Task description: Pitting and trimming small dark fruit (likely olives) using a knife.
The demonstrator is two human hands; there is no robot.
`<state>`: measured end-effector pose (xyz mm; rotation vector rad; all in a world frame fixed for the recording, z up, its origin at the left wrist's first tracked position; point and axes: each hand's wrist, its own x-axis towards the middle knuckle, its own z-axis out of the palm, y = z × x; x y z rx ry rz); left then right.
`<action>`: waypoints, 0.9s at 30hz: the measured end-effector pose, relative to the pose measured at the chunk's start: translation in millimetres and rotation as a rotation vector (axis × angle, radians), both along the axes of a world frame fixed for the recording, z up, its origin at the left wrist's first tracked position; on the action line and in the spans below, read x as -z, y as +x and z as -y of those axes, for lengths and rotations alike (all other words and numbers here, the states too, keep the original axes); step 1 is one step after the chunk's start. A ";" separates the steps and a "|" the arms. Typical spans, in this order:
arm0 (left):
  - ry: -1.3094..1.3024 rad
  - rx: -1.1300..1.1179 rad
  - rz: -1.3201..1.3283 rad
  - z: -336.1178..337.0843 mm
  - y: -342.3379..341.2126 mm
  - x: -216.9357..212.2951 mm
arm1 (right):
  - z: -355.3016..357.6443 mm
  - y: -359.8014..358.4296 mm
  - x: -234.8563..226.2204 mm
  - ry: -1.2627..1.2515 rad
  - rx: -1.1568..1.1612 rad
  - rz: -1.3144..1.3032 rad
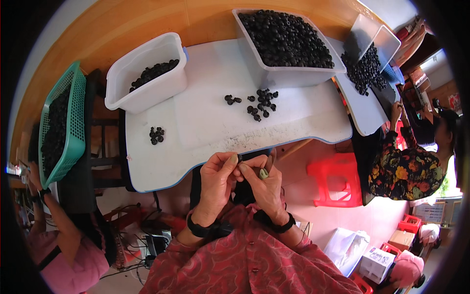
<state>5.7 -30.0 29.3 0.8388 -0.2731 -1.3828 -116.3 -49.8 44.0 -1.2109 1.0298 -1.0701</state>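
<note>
Close together in front of my chest, just off the near table edge, both hands are closed. My left hand (216,174) pinches a small black round part (239,158) between thumb and fingertips. Against that part press the fingertips of my right hand (264,188), which also grips a small tool with a pale green handle (263,173). The tool's exact kind is partly hidden by my fingers. Loose black parts with knobbed ends (264,100) lie on the white table (205,122) beyond my hands, and a smaller cluster of black parts (156,135) sits at the left.
A white tub (117,81) partly filled with black parts stands back left; a fuller translucent bin (293,76) stands back right. Dark crumbs (254,138) dot the table. A green basket (76,122) and a co-worker (68,255) are left; another person (406,166) and a red stool (338,179) are right.
</note>
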 end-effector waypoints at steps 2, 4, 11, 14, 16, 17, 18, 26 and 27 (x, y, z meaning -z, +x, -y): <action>0.053 -0.009 0.017 7.5 11.1 -7.5 | 0.1 0.0 -1.6 0.018 0.052 -0.082; 0.002 -0.060 0.034 19.9 27.3 -13.2 | 0.6 -4.3 -2.1 0.033 0.063 -0.087; -0.169 -0.332 0.115 75.6 122.5 -58.4 | 0.5 -4.7 1.0 0.012 0.113 -0.148; -0.248 -0.418 0.142 91.8 145.7 -76.8 | -1.0 -4.1 2.0 0.035 0.110 -0.121; -0.227 -0.509 0.112 101.9 150.2 -77.2 | 0.7 -4.4 4.7 0.037 0.095 -0.087; -0.228 -0.504 0.104 104.7 145.2 -72.9 | 1.8 -5.1 4.0 0.034 0.101 -0.093; -0.235 -0.466 0.142 107.1 135.4 -65.2 | 2.8 -6.0 2.7 0.077 0.106 -0.085; -0.079 0.027 0.801 111.2 21.4 14.8 | 8.4 -7.7 6.1 0.058 0.136 -0.124; -0.127 0.007 1.015 112.6 13.1 28.0 | 8.0 -7.5 6.1 0.049 0.131 -0.118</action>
